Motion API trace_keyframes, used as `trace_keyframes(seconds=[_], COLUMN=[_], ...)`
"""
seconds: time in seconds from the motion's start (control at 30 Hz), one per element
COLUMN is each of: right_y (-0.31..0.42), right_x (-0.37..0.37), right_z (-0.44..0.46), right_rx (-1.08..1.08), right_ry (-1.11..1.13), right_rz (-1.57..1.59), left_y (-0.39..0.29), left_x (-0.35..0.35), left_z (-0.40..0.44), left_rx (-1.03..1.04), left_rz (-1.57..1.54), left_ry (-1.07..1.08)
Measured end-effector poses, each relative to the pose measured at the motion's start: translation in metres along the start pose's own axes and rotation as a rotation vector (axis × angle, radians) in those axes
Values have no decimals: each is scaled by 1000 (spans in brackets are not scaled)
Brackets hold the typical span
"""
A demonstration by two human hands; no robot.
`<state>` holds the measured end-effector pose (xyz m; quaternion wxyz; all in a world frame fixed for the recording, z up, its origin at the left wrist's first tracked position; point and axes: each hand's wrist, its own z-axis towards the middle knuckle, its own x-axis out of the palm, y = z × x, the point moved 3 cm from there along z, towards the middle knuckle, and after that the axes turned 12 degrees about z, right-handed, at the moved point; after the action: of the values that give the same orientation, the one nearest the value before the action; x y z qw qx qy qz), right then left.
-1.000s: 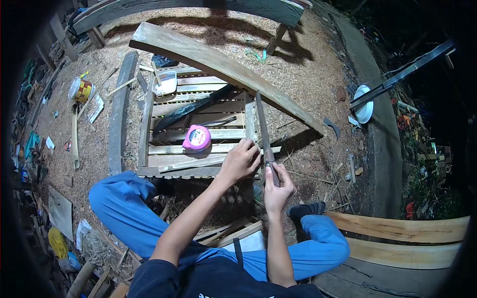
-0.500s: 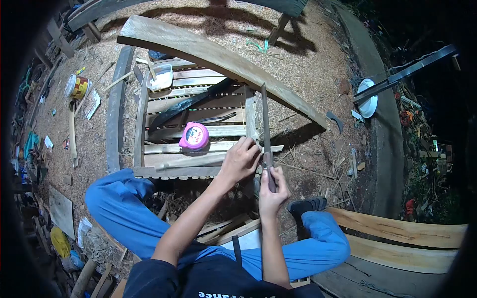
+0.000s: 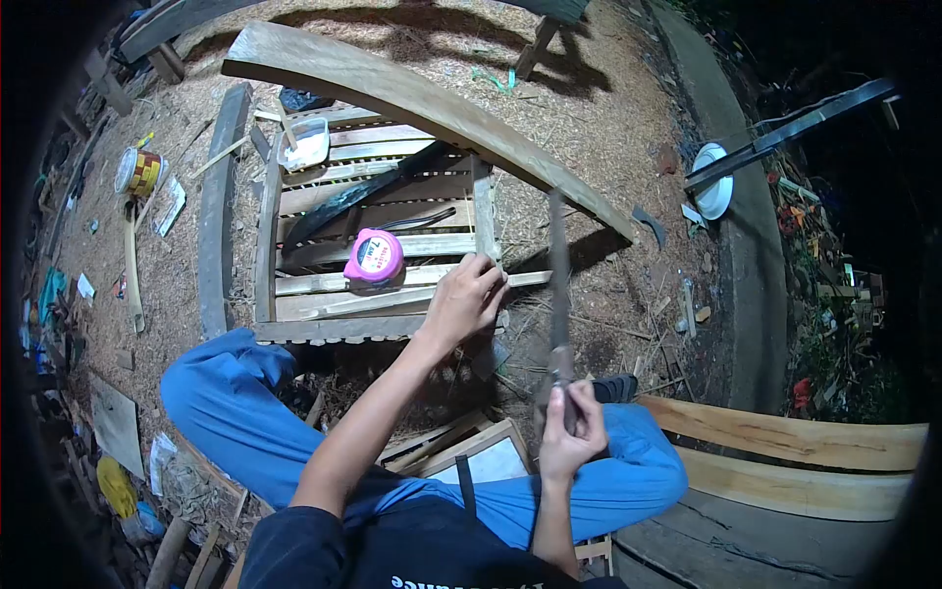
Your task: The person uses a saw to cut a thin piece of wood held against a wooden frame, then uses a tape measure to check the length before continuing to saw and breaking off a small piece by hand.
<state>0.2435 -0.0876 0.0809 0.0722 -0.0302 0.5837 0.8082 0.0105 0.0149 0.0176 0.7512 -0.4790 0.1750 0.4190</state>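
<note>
Plainly, our right grip (image 3: 572,432) is closed around the handle of a knife (image 3: 559,275), thumb along the top, in front of our bent knee. The long, slightly blurred blade points away from us, its long axis running almost straight forward. Its tip is close to the lower edge of a heavy plank (image 3: 392,93); we cannot tell whether they touch. Our left grip (image 3: 466,299) has its fingers bent nearly together over a thin strip of wood (image 3: 383,300), at the near right corner of a slatted surface (image 3: 267,236). We cannot tell whether they pinch it. The strip lies crosswise, its right end jutting past the corner toward the blade. Near its middle, a pink tape measure (image 3: 375,256) sits on the slats.
</note>
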Motion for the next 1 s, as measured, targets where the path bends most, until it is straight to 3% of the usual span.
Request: trace_keyframes(seconds=[0.1,0.27,0.37,0.6,1.0], right_y=[20,-18,-45,-21,-29], right_x=[23,62,68,79,59], right_z=[27,49,51,61,41], right_rx=[-75,227,145,-9,55], right_ry=[-111,-65,29,121,151], right_rz=[64,146,-58,-238,-225], left_y=[-1,-1,3,0,-1], left_x=[-2,-1,2,2,10], left_z=[1,1,0,2,-2], left_rx=[-4,14,53,50,19], left_rz=[11,28,26,55,146], left_ry=[12,23,8,42,17])
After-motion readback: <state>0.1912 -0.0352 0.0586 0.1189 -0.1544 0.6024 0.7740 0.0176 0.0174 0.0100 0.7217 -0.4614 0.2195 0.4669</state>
